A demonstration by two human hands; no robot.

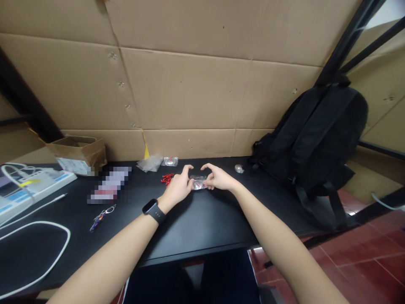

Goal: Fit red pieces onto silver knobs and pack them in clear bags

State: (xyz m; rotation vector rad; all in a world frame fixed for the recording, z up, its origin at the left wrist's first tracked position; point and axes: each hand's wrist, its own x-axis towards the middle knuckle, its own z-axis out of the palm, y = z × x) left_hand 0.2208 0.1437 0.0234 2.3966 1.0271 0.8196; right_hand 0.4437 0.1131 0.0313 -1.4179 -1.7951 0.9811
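A small clear plastic bag (198, 184) with something shiny and a bit of red in it is between my two hands, just above or on the black table. My left hand (179, 186), wearing a dark smartwatch (153, 210), grips the bag's left edge at the thumb, its index finger raised. My right hand (218, 177) pinches the right edge, with its index finger also lifted and curved. Beside my left hand lies a bunch of red cords (167, 179), partly covered by that hand. Behind them are another filled clear packet (170, 161) and a pile of clear bags (149, 163).
A roll of clear tape (239, 169) lies right of my hands. The black backpack (319, 131) leans at the right. On the left are an open cardboard box (79, 154), a keychain (101, 218), a power strip (41, 190) and white cable (68, 236). Cardboard (190, 93) walls the back.
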